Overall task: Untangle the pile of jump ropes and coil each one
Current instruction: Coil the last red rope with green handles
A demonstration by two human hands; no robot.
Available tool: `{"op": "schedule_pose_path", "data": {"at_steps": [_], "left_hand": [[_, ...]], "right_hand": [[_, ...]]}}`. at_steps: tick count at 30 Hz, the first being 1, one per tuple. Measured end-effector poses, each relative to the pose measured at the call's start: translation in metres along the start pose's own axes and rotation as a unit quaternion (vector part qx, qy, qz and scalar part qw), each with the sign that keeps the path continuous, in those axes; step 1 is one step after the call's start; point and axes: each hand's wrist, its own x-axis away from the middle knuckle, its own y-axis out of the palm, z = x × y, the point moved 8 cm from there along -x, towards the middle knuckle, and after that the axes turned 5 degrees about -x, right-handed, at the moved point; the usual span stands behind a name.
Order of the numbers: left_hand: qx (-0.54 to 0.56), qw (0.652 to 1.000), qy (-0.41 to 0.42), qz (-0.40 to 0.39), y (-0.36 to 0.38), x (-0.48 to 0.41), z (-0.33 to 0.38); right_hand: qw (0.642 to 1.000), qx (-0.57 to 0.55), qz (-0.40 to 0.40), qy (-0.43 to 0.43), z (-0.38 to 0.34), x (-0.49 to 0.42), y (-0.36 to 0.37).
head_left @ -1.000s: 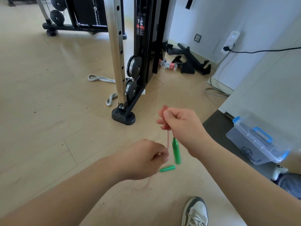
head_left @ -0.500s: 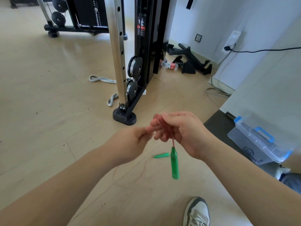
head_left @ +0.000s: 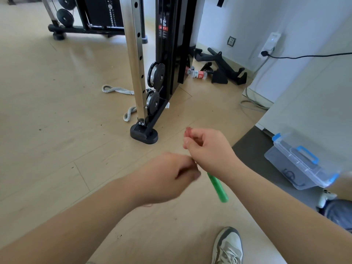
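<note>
Coiling step, frame centre: right hand (head_left: 209,151) pinches red rope loops (head_left: 189,131), green handle (head_left: 218,187) dangling just below. Left hand (head_left: 169,176) curled beside, blurred, grip cannot tell. Next, likely: feed slack up, lay an even loop.

Floor (head_left: 57,111): pale wood planks, daylit. Wall (head_left: 247,20): white, with socket (head_left: 231,41). Gym machine (head_left: 171,54): black frame, chrome post (head_left: 136,60). Dark mat (head_left: 253,147), right, near clear storage box (head_left: 297,164) with blue latches.
</note>
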Motion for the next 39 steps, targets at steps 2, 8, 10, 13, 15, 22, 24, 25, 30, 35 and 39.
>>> {"op": "schedule_pose_path", "data": {"at_steps": [2, 8, 10, 13, 15, 22, 24, 25, 30, 35, 39], "left_hand": [[0.041, 0.994, 0.005, 0.106, -0.035, 0.000, -0.006], [0.092, 0.965, -0.033, 0.242, -0.082, 0.009, -0.049], [0.066, 0.968, -0.033, 0.238, -0.084, 0.009, -0.057], [0.030, 0.980, -0.070, 0.186, -0.063, 0.008, -0.068], [0.046, 0.987, -0.109, 0.106, -0.030, 0.005, -0.071], [0.005, 0.999, -0.025, -0.029, 0.018, 0.004, -0.012], [0.027, 0.998, -0.007, 0.051, -0.011, 0.003, -0.006], [0.039, 0.994, -0.001, 0.103, -0.028, 0.003, -0.008], [0.195, 0.963, -0.002, 0.188, -0.062, 0.008, -0.020], [0.196, 0.949, -0.009, 0.248, -0.066, 0.009, -0.033], [0.184, 0.951, -0.012, 0.250, -0.069, 0.011, -0.034]], "right_hand": [[1.000, -0.010, -0.020, 0.005, -0.001, 0.001, 0.000], [0.975, -0.153, -0.150, 0.050, -0.015, 0.011, 0.015], [0.962, -0.204, -0.169, 0.062, -0.017, 0.013, 0.018], [0.946, -0.281, -0.146, 0.069, -0.018, 0.012, 0.016], [0.934, -0.331, -0.109, 0.075, -0.018, 0.011, 0.015], [0.990, -0.137, 0.016, 0.032, -0.014, 0.003, -0.003], [0.998, -0.063, 0.001, -0.006, -0.015, 0.002, -0.001], [0.998, -0.052, -0.013, -0.014, -0.015, 0.002, 0.001], [0.976, -0.171, -0.127, 0.041, -0.016, 0.010, 0.013], [0.939, -0.295, -0.169, 0.055, -0.018, 0.010, 0.016], [0.924, -0.332, -0.186, 0.046, -0.016, 0.010, 0.016]]}}
